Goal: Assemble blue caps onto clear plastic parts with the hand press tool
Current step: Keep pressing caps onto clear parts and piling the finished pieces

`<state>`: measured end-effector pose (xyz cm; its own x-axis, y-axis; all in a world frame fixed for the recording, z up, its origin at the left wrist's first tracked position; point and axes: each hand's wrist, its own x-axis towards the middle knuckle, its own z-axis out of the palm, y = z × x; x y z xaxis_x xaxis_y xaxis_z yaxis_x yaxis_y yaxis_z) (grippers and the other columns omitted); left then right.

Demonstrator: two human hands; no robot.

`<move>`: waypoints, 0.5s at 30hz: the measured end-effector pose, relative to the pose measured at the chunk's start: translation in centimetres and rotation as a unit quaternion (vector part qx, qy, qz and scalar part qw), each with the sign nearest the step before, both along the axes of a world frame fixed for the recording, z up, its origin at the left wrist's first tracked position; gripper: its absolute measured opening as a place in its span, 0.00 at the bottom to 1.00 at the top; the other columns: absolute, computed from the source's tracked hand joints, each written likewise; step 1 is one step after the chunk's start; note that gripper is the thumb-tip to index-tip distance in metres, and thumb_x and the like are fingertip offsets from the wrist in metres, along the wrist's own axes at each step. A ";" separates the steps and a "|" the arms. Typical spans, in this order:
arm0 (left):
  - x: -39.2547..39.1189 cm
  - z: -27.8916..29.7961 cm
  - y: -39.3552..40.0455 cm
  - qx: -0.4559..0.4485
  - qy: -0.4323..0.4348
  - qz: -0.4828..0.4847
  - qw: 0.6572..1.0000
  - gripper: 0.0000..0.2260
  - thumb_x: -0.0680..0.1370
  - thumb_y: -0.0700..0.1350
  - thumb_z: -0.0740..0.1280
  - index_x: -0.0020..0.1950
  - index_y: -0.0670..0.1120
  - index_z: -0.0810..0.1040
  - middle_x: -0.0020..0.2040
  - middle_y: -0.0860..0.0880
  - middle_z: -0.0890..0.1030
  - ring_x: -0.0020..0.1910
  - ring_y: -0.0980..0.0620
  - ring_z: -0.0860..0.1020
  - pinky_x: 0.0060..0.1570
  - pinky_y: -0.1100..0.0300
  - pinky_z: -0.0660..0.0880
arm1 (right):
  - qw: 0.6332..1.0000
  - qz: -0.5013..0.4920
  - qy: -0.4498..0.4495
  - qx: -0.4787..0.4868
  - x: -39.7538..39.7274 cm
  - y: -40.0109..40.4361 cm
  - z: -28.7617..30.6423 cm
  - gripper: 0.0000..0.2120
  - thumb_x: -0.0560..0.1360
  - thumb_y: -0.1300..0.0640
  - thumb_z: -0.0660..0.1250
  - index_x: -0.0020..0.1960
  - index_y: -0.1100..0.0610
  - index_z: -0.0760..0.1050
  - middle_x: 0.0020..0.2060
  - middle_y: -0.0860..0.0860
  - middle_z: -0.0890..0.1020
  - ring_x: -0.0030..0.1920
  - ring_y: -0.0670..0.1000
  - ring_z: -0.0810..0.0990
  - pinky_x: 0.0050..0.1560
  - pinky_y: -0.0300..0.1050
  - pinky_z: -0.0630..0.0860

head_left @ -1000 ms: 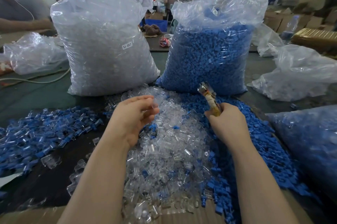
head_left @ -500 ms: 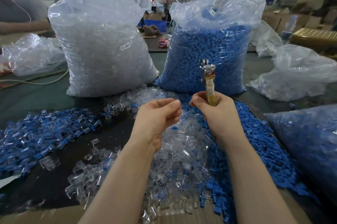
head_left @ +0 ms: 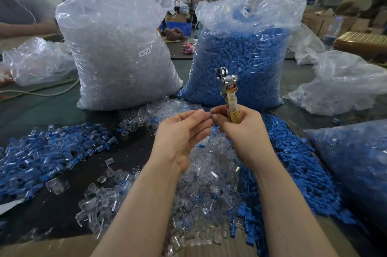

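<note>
Item: right hand [head_left: 245,131], gripping the hand press tool [head_left: 229,93] upright, thumb pinching a blue cap [head_left: 212,114]. Left hand [head_left: 184,131], fingertips meeting it, seemingly pinching a clear part, hidden. We are seating them squarely first; loose stock lying beneath.

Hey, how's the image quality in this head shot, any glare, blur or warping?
Head view: even daylight; glare streaks on the clear parts bag and blue caps bag; wide-angle bending at the edges; background soft; hand press tool and hands sharp.
</note>
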<state>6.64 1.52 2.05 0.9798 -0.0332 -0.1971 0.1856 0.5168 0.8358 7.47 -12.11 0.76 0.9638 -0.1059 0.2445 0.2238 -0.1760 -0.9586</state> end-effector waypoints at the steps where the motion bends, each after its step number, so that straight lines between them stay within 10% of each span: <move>1: 0.0 0.0 0.1 0.004 -0.005 -0.002 1.000 0.03 0.77 0.37 0.69 0.50 0.39 0.79 0.42 0.44 0.86 0.39 0.52 0.85 0.37 0.64 0.81 | 1.000 -0.001 0.000 -0.002 0.0 0.0 0.0 0.02 0.76 0.61 0.71 0.46 0.55 0.82 0.28 0.39 0.80 0.30 0.35 0.76 0.32 0.27 0.70; 15: 0.0 0.1 -0.1 0.038 -0.019 0.005 0.999 0.03 0.78 0.35 0.67 0.51 0.40 0.77 0.41 0.43 0.86 0.39 0.51 0.85 0.37 0.63 0.82 | 0.998 -0.016 -0.004 0.057 -0.1 -0.2 -0.2 0.03 0.77 0.60 0.70 0.44 0.55 0.80 0.26 0.40 0.78 0.28 0.36 0.75 0.30 0.27 0.70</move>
<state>6.63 1.42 2.12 0.9868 -0.0094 -0.1619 0.1484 0.4539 0.8786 7.38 -12.28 0.52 0.9579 -0.1635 0.2360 0.2270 -0.0721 -0.9712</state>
